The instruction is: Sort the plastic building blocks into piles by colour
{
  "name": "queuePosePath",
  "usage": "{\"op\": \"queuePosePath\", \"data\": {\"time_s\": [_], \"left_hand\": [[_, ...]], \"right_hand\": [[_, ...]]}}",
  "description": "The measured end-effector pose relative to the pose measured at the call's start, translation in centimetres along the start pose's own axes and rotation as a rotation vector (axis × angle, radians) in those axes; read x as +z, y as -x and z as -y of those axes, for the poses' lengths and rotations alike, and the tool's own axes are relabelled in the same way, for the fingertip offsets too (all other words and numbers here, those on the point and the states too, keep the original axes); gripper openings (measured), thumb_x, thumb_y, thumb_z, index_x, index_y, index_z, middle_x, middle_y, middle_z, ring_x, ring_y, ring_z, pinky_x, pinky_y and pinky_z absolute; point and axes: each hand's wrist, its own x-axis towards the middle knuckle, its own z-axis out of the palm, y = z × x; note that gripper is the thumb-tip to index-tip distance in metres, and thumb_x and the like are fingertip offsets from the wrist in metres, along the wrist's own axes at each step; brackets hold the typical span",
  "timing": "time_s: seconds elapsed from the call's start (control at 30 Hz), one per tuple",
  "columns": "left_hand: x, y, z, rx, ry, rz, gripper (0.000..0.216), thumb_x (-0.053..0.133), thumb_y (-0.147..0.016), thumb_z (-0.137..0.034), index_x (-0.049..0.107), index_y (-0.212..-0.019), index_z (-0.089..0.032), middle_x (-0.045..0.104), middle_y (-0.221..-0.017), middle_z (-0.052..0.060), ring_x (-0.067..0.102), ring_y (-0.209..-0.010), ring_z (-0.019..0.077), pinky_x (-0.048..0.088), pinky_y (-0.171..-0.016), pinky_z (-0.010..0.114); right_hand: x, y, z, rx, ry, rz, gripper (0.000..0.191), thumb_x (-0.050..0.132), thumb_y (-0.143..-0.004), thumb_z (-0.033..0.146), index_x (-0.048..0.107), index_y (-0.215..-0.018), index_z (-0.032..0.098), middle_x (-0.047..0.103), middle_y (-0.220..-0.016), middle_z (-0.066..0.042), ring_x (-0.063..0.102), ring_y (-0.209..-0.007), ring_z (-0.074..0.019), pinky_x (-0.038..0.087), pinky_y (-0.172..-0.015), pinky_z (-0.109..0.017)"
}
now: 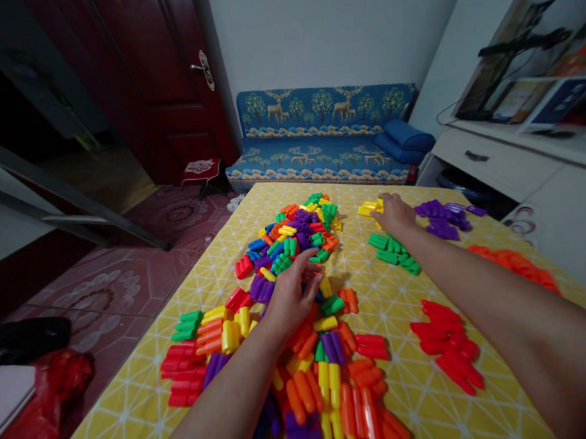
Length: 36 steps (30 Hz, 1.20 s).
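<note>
A long heap of mixed coloured plastic blocks (296,245) runs down the middle of a table with a yellow patterned cloth (391,300). My left hand (290,293) rests on the heap's middle, fingers curled over blocks beneath it; what it grips is hidden. My right hand (394,211) reaches to the far side and lies on a small group of yellow blocks (370,208), fingers bent over them. Sorted groups lie to the right: green blocks (395,252), purple blocks (442,218), orange blocks (512,262) and red blocks (446,353).
Past the table's far edge stands a blue patterned sofa (319,137) with a dark red door (148,80) to its left. White cabinets (516,163) line the right side. A red bag (51,384) lies on the tiled floor at lower left.
</note>
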Motion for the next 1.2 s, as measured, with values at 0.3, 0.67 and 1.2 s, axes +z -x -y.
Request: {"op": "queuePosePath", "data": {"time_s": [0.3, 0.67, 1.2], "left_hand": [[-0.2, -0.2, 0.4, 0.101, -0.138, -0.022, 0.021, 0.056, -0.088, -0.011, 0.065, -0.106, -0.018, 0.073, -0.097, 0.006, 0.068, -0.087, 0.0172, 0.054, -0.076, 0.027], [-0.6, -0.6, 1.0, 0.089, -0.200, -0.085, 0.017, 0.057, -0.089, -0.017, 0.068, -0.101, -0.018, 0.073, -0.096, 0.007, 0.068, -0.089, 0.0198, 0.054, -0.079, 0.031], [-2.2, -0.9, -0.4, 0.041, -0.165, -0.133, 0.024, 0.054, -0.092, -0.033, 0.071, -0.100, -0.018, 0.073, -0.104, 0.008, 0.066, -0.101, 0.0223, 0.051, -0.092, 0.037]], "right_hand": [[-6.0, 11.5, 2.3, -0.207, -0.488, 0.218, 0.027, 0.064, -0.080, 0.034, 0.070, -0.101, 0.019, 0.071, -0.101, -0.009, 0.065, -0.079, -0.0213, 0.053, -0.076, -0.038], [-8.7, 36.9, -0.9, -0.521, -0.248, 0.359, 0.125, 0.081, -0.054, 0.058, 0.013, -0.156, 0.033, 0.002, -0.164, -0.007, 0.014, -0.146, -0.0452, 0.026, -0.113, -0.063], [-1.9, 22.6, 9.8, -0.287, -0.801, 0.187, 0.087, 0.068, -0.068, 0.023, 0.035, -0.148, 0.024, 0.018, -0.161, -0.011, 0.015, -0.149, -0.0315, 0.019, -0.119, -0.054]]}}
